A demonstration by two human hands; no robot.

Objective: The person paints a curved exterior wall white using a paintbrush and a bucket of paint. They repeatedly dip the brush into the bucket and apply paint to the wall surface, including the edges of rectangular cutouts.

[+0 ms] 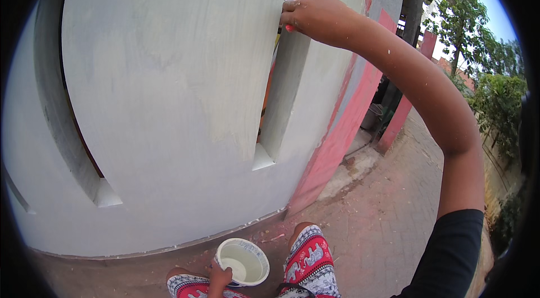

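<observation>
My right hand (310, 15) is raised at the upper middle, beside the edge of a tall narrow slot in the white-painted wall (168, 87). Its fingers are curled round something mostly hidden; a small red end shows under them and pale bristle-like tips above, perhaps a paintbrush. White specks dot the hand and forearm. Low in the view, my left hand (220, 274) grips the rim of a white plastic bucket (262, 262), which has whitish paint in its bottom and smears inside its wall. The bucket is between my knees.
Deep vertical slots (263, 161) cut through the wall. A pink-painted strip (333, 158) borders it on the right. A paved path (379, 213) runs alongside, with a grey bucket (371, 116) by an opening. Trees (460, 19) and plants stand at the far right.
</observation>
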